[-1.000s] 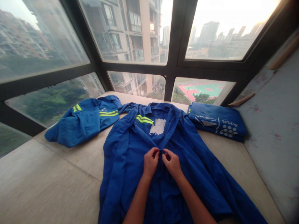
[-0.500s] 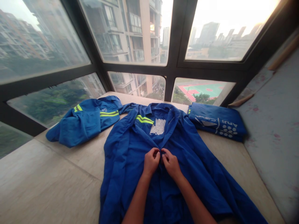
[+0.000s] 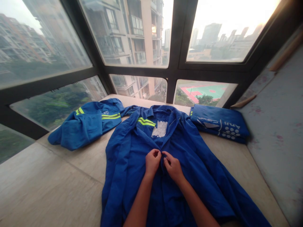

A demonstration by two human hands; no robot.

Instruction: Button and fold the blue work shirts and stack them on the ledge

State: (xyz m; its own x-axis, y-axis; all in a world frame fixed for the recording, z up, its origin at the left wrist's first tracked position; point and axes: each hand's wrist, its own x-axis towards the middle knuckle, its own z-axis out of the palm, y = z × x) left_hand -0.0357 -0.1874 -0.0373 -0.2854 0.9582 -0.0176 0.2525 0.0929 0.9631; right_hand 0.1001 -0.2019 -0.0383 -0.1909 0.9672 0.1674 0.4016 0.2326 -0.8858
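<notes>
A blue work jacket (image 3: 142, 154) lies spread on a pale stone sill, collar toward the window, with a yellow-green reflective stripe on its chest. Both hands meet at its front opening, just below the collar's V. My left hand (image 3: 152, 160) pinches the jacket's front edge between thumb and fingers. Beside it, my right hand (image 3: 172, 165) has its fingers curled and pinches the other side of the opening; the fingertips of the two hands nearly touch. Any button between them is hidden. A white patch (image 3: 161, 128) shows inside the neck.
At left lies a loosely heaped blue garment (image 3: 82, 126) with reflective stripes. A folded blue garment (image 3: 219, 123) with white lettering sits at right near the papered wall (image 3: 276, 142). Dark window frames (image 3: 174, 71) border the stone sill (image 3: 59, 186) at the back.
My left fingertips have shifted slightly up and left, and the right index finger has straightened a little toward them. The jacket and other garments stay in place.
</notes>
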